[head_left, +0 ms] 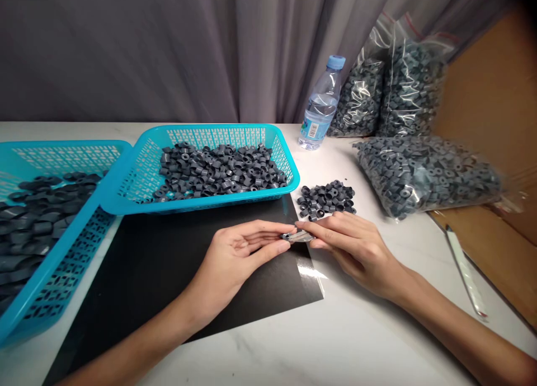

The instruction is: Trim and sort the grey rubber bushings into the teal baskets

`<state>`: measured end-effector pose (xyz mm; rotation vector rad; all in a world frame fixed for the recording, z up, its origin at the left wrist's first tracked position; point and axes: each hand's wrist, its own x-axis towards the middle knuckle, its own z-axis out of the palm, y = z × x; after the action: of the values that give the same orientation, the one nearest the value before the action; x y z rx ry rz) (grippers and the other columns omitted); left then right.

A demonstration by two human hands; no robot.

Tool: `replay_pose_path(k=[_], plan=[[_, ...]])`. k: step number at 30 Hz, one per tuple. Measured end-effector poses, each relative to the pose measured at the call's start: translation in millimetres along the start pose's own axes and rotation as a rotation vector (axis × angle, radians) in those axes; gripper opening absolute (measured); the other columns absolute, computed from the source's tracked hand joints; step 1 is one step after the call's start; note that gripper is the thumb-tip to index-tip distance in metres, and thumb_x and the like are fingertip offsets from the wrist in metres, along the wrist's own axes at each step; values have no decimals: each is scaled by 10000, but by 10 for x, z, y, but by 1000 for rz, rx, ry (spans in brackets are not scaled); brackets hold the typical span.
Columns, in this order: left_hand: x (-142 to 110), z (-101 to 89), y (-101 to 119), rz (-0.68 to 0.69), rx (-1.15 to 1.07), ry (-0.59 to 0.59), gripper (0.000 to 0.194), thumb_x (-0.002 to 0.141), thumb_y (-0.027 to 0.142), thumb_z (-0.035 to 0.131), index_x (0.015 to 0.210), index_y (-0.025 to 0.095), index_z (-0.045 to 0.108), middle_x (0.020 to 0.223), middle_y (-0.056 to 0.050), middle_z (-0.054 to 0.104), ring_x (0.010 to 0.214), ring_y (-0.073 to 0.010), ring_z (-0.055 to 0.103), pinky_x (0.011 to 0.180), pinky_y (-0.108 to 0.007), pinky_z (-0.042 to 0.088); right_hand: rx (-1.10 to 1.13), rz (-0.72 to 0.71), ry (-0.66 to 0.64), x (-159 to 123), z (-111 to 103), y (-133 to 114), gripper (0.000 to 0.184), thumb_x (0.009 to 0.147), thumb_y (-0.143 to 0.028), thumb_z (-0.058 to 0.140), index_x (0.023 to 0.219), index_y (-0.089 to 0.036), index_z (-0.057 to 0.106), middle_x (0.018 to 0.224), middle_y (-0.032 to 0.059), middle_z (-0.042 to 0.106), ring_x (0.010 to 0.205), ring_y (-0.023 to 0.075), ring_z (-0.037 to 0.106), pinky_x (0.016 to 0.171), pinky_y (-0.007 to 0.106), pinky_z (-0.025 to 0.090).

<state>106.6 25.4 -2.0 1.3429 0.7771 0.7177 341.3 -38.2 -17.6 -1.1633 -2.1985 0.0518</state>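
glossy turquoise plastic basket (pixel 201 204), smooth matt black sheet (pixel 168 263), clear shiny plastic bottle (pixel 321 109), soft grey cloth curtain (pixel 168 50)

the left hand (pixel 241 254) and the right hand (pixel 361 246) are bare, with slender fingers and narrow wrists. the left forearm (pixel 145 338) and right forearm (pixel 457 330) are also bare and slim, smoothly tapered toward the wrists, while the fingernails are too small to make out clearly.

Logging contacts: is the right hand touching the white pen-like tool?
Apart. The head view plainly shows white tabletop between the right hand and the pen-like tool.
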Motion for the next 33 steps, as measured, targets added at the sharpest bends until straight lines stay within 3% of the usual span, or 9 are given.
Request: replay_pose_path(k=[29, 33], plan=[[25, 14, 12, -13, 15, -12, 181, 816, 228, 803, 996, 216, 810, 1051, -30, 817, 1017, -221, 770, 1006, -314, 595, 78, 10, 39, 10, 11, 1, 372, 1027, -181, 526, 1393, -186, 596, 945, 86, 732, 828, 205, 664, 719, 364, 527], [26, 9, 2, -8, 13, -9, 187, 814, 230, 808, 1001, 226, 809, 1044, -17, 817, 1003, -201, 772, 993, -278, 596, 112, 16, 80, 32, -11, -5, 377, 1028, -155, 514, 1392, -204, 602, 911, 73, 726, 785, 194, 648, 701, 360, 524]])
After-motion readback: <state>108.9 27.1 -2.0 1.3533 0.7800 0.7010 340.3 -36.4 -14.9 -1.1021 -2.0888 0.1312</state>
